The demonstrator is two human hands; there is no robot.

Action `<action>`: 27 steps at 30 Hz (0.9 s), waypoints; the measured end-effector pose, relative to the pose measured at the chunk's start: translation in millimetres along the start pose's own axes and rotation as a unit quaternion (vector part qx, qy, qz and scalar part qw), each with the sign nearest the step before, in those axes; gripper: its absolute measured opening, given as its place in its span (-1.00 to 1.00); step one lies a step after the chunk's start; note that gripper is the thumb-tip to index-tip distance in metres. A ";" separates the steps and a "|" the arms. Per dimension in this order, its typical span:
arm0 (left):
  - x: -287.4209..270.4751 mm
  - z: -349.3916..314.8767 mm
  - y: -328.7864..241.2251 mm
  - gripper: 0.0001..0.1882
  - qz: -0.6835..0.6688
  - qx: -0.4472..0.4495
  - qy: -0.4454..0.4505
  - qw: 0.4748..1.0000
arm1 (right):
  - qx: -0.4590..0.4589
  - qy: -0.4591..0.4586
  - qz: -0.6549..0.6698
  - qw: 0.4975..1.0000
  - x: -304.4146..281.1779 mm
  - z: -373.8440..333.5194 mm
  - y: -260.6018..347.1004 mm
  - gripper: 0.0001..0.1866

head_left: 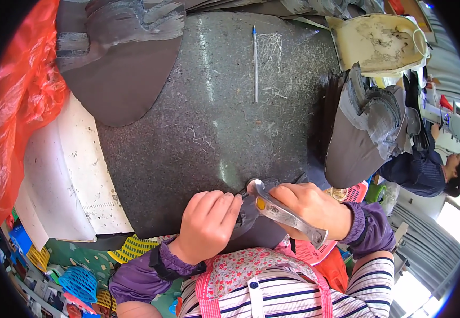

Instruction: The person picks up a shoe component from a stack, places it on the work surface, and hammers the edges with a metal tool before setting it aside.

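Observation:
At the near edge of the worktable (187,153), my right hand (317,206) is wrapped round a curved, shiny metal hand tool (288,214) with a rounded end and a yellow mark. That rounded end sits over a dark grey sheet piece (256,233), which hangs partly below the edge in front of my apron. Close by on the left, my left hand (206,222) is closed with its fingertips on the same grey piece. My fingers cover part of the piece, so its exact shape is hidden.
A blue-capped pen (255,66) and loose threads (271,50) lie on the table. Stacked grey pieces stand far left (124,85) and right (354,143). A cream tub (381,42) is far right; red plastic (20,106) hangs left. A co-worker (421,172) sits at right.

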State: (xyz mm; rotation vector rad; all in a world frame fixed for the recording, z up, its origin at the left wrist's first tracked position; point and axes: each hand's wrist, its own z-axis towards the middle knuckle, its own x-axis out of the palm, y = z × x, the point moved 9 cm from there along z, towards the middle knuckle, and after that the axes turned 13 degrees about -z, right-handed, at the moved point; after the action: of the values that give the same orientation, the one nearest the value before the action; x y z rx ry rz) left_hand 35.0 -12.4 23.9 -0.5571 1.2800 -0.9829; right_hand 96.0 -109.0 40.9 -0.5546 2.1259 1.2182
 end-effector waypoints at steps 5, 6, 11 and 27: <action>-1.0 -3.3 0.4 -0.73 0.015 -0.022 -0.009 1.000 | -0.014 -0.008 -0.010 1.000 7.2 2.9 2.7 -0.51; -4.1 -7.1 5.1 -0.73 0.001 -0.046 -0.040 0.998 | -0.013 -0.006 -0.019 1.000 8.9 3.4 2.8 -0.51; -9.8 -13.5 9.4 -0.70 -0.028 -0.075 -0.084 0.993 | -0.017 0.000 -0.023 1.000 7.7 4.2 4.2 -0.51; 3.6 -20.0 -5.0 -0.75 0.047 -0.050 -0.059 0.996 | -0.029 0.003 -0.049 0.998 11.9 6.9 7.8 -0.59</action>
State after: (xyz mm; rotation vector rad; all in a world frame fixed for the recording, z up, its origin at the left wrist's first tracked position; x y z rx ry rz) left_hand 14.4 -14.7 21.3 -0.6184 1.2426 -0.7996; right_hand 84.7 -99.8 34.7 -0.6799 2.0481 1.2276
